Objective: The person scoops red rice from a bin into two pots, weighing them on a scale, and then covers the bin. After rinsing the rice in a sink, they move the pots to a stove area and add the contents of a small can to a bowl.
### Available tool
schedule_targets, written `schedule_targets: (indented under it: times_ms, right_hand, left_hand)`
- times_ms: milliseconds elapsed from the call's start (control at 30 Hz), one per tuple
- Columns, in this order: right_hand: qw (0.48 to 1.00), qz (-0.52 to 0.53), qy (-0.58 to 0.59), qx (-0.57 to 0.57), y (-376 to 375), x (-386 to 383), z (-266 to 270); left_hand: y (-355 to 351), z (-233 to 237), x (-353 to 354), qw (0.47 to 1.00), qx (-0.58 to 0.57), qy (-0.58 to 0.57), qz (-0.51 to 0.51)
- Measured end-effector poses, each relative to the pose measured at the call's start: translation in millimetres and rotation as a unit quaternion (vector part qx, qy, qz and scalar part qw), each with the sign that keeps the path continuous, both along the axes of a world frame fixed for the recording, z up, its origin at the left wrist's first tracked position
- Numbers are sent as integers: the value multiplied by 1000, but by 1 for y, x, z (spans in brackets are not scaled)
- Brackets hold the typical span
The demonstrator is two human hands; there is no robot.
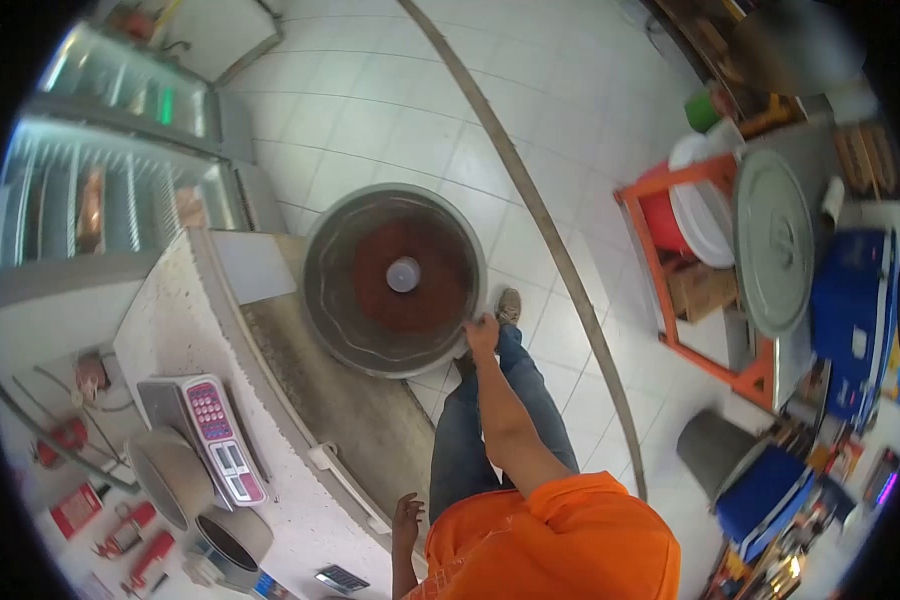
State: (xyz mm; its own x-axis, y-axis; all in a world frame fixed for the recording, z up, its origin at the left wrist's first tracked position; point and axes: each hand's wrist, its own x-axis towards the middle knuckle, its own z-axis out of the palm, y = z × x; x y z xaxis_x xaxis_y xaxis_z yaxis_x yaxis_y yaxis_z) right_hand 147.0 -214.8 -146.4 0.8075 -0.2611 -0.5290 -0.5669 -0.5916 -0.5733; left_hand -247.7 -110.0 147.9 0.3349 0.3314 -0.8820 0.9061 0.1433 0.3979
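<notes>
A large grey round tub (328, 330) stands by the end of the counter, with a layer of reddish-brown loose material (395, 315) in the bottom. On that material sits a small whitish cup or container (403, 274), near the middle. My right hand (482, 335) is closed on the tub's near-right rim, with the arm stretched forward. My left hand (407, 515) hangs low beside my hip near the counter's edge. Its fingers are loosely bent and apart, and nothing shows in them.
To my left, the counter (185, 320) bears a digital scale (220, 440), metal pots (170, 475) and a calculator (342, 578). Glass-fronted coolers (110, 190) stand beyond. At right are an orange-framed table (760, 375), a grey lid (773, 245), blue coolers (855, 320) and a grey bucket (715, 450).
</notes>
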Motion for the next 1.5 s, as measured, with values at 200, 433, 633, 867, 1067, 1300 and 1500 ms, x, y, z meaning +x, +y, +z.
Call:
schedule_targets:
  times_ms: [200, 433, 633, 867, 1067, 1300, 1500]
  right_hand:
    - [987, -57, 143, 56, 1, 13, -13]
    - [962, -144, 195, 124, -10, 9, 36]
    - [957, -171, 196, 125, -63, -34, 33]
    - [962, -210, 156, 79, -189, -90, 24]
    - [950, -278, 140, 36, -339, -133, 9]
    - [949, -253, 183, -32, -521, -164, 10]
    - [871, -416, -247, 88, -658, -66, 41]
  left_hand:
    - [1, -1, -32, 999, -12, 26, -26]
    - [-25, -5, -50, 993, 77, 87, -26]
    - [-101, -7, -115, 995, 72, 58, -32]
    - [-204, -18, -159, 992, 95, 52, -60]
    - [-227, -47, -174, 985, 76, -34, -149]
    - [-256, 8, -92, 974, 38, 6, -223]
    - [-187, -39, -91, 868, 29, -103, -485]
